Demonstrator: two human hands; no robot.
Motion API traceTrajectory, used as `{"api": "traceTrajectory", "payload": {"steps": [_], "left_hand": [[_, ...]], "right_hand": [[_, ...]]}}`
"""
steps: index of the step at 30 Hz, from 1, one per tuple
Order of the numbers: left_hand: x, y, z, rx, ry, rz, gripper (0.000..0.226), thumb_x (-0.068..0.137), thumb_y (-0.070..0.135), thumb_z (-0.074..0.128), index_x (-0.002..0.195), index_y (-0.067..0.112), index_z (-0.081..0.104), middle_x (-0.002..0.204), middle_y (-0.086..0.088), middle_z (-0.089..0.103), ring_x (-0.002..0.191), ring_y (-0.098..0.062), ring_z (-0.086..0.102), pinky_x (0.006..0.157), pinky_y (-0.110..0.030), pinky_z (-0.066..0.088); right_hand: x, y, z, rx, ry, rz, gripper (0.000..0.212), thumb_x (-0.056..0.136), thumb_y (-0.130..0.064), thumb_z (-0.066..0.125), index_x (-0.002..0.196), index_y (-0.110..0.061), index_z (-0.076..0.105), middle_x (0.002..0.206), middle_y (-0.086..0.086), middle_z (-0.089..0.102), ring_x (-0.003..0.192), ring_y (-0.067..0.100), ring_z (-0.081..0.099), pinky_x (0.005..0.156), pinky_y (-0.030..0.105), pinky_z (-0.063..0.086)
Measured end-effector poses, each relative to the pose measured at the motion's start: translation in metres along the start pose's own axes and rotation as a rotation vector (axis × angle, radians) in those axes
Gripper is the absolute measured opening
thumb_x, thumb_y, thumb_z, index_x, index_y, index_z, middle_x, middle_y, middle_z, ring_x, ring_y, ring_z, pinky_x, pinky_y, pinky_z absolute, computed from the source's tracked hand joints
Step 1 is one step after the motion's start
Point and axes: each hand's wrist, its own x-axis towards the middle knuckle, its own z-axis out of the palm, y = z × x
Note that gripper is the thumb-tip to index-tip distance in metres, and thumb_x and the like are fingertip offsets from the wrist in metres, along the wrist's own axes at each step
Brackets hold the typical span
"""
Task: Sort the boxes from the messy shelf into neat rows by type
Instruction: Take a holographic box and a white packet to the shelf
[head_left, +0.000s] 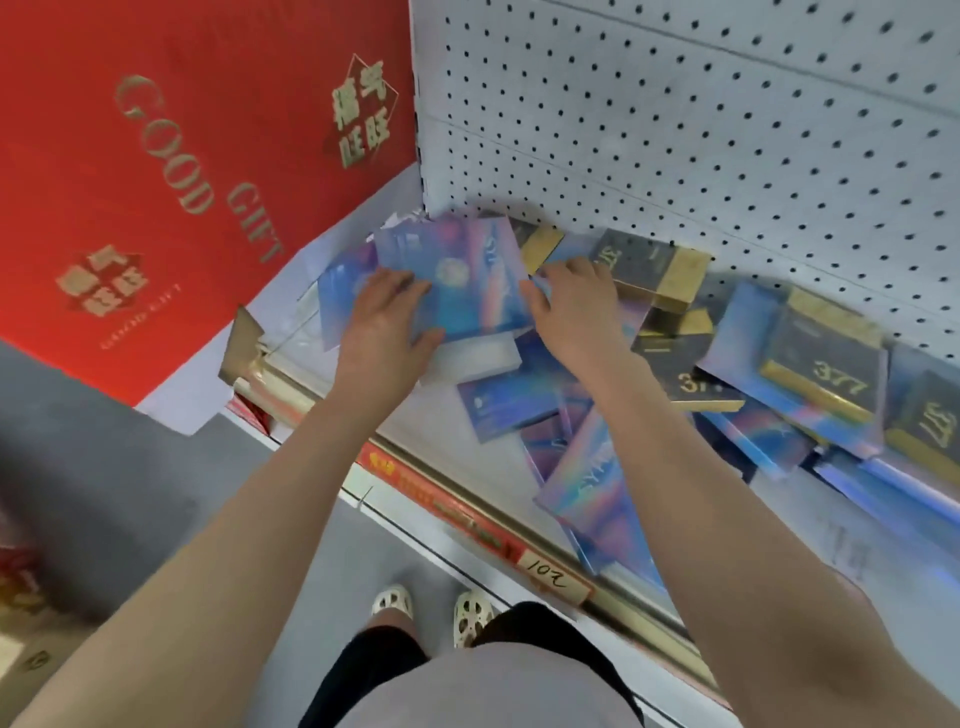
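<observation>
Both hands are on the same iridescent blue box (467, 280) at the back-left corner of the shelf (431, 415). My left hand (387, 325) holds its near-left edge, thumb curled under the lower side and fingers laid over the top. My right hand (576, 306) grips the right edge, fingers curled over it. The box sits tilted on top of other blue boxes (345, 291) stacked beside the corner.

The rest of the shelf is a jumble — more blue holographic boxes (597, 488) lying flat or slanted toward the front lip, and black-and-gold boxes marked "377" (826, 379) piled to the right, some on top of blue ones. Two more black-and-gold boxes (649, 270) lie against the pegboard back panel (727, 130), just beyond my right hand. No rows visible anywhere.

The shelf front carries a red price strip (441, 499) with a handwritten tag reading "102" (550, 577). A big red "GOOD GIFT" carton (171, 171) stands left of the shelf. Grey floor (104, 457) below, white perforated shoes (431, 610) at the shelf foot.
</observation>
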Motion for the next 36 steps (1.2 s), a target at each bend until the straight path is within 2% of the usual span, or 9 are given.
{"api": "traceTrajectory", "payload": {"steps": [3,6,9,12,17,24,30,32,36], "left_hand": [[0.017,-0.008,0.008,-0.052,-0.034,-0.002,0.054,0.083,0.022,0.076,0.131,0.004,0.059,0.144,-0.017,0.046,0.14,-0.032,0.035,0.116,-0.032,0.022],[0.024,-0.013,0.01,-0.082,-0.025,0.007,0.057,0.079,0.025,0.079,0.13,0.006,0.061,0.142,-0.015,0.048,0.138,-0.033,0.037,0.115,-0.031,0.024],[0.033,-0.016,0.008,-0.043,-0.013,0.021,0.071,0.073,0.034,0.083,0.136,0.014,0.056,0.142,-0.009,0.048,0.133,-0.029,0.04,0.113,-0.034,0.028],[0.048,-0.015,0.005,-0.036,-0.013,0.033,0.088,0.073,0.042,0.081,0.147,0.018,0.041,0.15,-0.009,0.039,0.138,-0.028,0.033,0.114,-0.043,0.027],[0.075,0.005,0.007,-0.22,-0.073,0.118,0.1,0.074,0.04,0.08,0.152,0.011,0.025,0.156,-0.01,0.029,0.144,-0.026,0.024,0.118,-0.041,0.024],[0.069,0.02,0.031,-0.363,-0.251,0.074,0.066,0.071,0.044,0.082,0.12,0.016,0.048,0.115,-0.007,0.054,0.103,-0.03,0.057,0.082,-0.045,0.05],[0.057,0.017,0.029,-0.564,-0.083,-0.039,0.019,0.099,0.025,0.053,0.107,0.009,0.046,0.108,-0.013,0.056,0.096,-0.028,0.053,0.072,-0.022,0.039],[0.059,0.015,0.019,-0.704,0.023,-0.128,0.023,0.101,0.022,0.049,0.117,0.006,0.044,0.113,-0.01,0.056,0.094,-0.013,0.05,0.072,-0.006,0.038],[0.07,0.002,-0.001,-0.745,0.217,-0.263,0.016,0.101,0.023,0.047,0.105,0.009,0.041,0.09,-0.001,0.054,0.067,0.005,0.046,0.065,-0.005,0.036]], "right_hand": [[0.018,-0.006,0.009,-0.042,-0.124,0.13,0.06,0.102,-0.053,0.028,0.123,-0.01,0.065,0.129,0.02,0.053,0.12,0.037,0.043,0.102,0.042,0.034],[0.025,-0.011,0.008,0.096,-0.196,0.213,0.052,0.098,-0.055,0.041,0.102,-0.009,0.065,0.118,0.017,0.058,0.117,0.035,0.046,0.098,0.041,0.036],[0.023,-0.017,-0.001,0.651,-0.087,0.342,0.027,0.09,-0.042,0.066,0.084,-0.019,0.053,0.088,0.001,0.06,0.084,0.022,0.056,0.07,0.033,0.047],[0.016,-0.021,-0.014,1.069,0.032,0.399,0.014,0.09,-0.024,0.069,0.091,-0.021,0.055,0.088,0.006,0.063,0.071,0.019,0.06,0.053,0.025,0.052],[-0.008,0.003,-0.034,1.25,0.181,0.357,0.017,0.093,-0.017,0.066,0.11,-0.012,0.066,0.086,0.001,0.067,0.077,0.014,0.06,0.067,0.027,0.051],[-0.035,0.033,-0.034,1.192,0.309,0.435,0.02,0.088,-0.023,0.074,0.106,-0.018,0.067,0.084,-0.003,0.065,0.075,0.012,0.059,0.069,0.023,0.049],[-0.038,0.02,-0.014,0.962,0.277,0.642,0.049,0.092,-0.03,0.063,0.134,-0.015,0.044,0.099,-0.003,0.065,0.094,0.018,0.066,0.08,0.031,0.053],[-0.042,0.006,-0.004,0.825,0.166,0.564,0.049,0.087,-0.033,0.069,0.128,-0.017,0.048,0.098,-0.005,0.061,0.096,0.016,0.063,0.072,0.022,0.047],[-0.037,-0.031,0.015,0.654,-0.032,0.352,0.076,0.071,-0.053,0.08,0.133,-0.024,0.048,0.108,-0.006,0.063,0.096,0.012,0.06,0.078,0.028,0.046]]}}
